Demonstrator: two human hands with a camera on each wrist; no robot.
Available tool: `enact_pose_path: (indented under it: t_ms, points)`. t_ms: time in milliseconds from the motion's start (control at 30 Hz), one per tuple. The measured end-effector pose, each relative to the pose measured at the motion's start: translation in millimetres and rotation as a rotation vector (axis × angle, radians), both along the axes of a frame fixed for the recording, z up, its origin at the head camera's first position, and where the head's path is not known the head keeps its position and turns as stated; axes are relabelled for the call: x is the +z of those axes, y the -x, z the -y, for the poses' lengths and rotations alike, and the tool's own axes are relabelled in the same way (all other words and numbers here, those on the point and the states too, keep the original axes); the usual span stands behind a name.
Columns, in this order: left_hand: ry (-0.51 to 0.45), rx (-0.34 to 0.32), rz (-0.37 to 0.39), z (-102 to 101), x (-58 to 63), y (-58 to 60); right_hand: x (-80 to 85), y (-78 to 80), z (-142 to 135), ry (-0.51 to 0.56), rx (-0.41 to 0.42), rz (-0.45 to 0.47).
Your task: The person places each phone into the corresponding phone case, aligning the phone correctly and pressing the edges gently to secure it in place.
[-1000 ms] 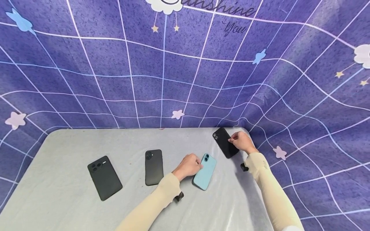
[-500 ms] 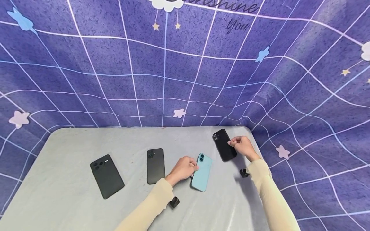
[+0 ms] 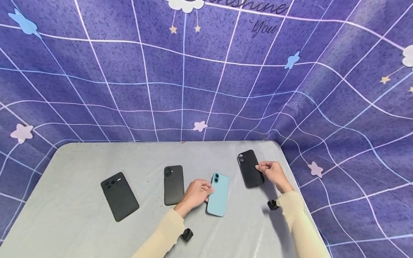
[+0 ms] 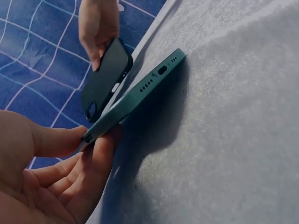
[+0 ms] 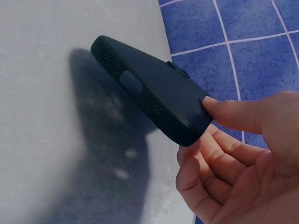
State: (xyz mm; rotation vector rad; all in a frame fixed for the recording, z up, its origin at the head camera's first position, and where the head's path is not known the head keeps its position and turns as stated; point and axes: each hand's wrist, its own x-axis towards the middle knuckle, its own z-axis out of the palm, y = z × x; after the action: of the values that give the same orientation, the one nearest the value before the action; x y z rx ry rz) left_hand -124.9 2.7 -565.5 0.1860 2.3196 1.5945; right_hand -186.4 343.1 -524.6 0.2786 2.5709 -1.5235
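My left hand (image 3: 196, 193) pinches a light blue phone (image 3: 218, 197) by its left long edge, thumb on top and fingers beneath. In the left wrist view the phone (image 4: 135, 95) is tilted, its charging port end raised over a dark shadow on the cloth. My right hand (image 3: 272, 173) pinches a black phone case (image 3: 250, 170) by its right edge. Background shows through the camera cutout of the case (image 4: 107, 70) in the left wrist view. From the right wrist, the case (image 5: 154, 88) appears slanted above its shadow, with its port opening towards the camera.
Two dark phone-shaped items lie on the grey cloth-covered table (image 3: 77, 229): one (image 3: 173, 186) just left of my left hand, another (image 3: 119, 197) further left. A purple gridded curtain (image 3: 161, 89) borders the table's back and sides.
My left hand has moved left with the light blue phone. My right hand has drawn the black case towards me, and it has turned more upright in the head view.
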Motion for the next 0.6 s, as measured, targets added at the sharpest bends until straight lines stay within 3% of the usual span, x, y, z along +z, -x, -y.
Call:
enact_pose_path:
  t_ms: [267, 600]
  points:
    - [-0.002, 0.074, 0.012, 11.6, -1.6, -3.2, -7.9, -21.3, 10.0, 0.131, -0.037, 0.034]
    - [-0.094, 0.159, 0.056, 14.3, -5.6, 0.7, -18.3, -39.7, 32.6, 0.224, -0.064, 0.031]
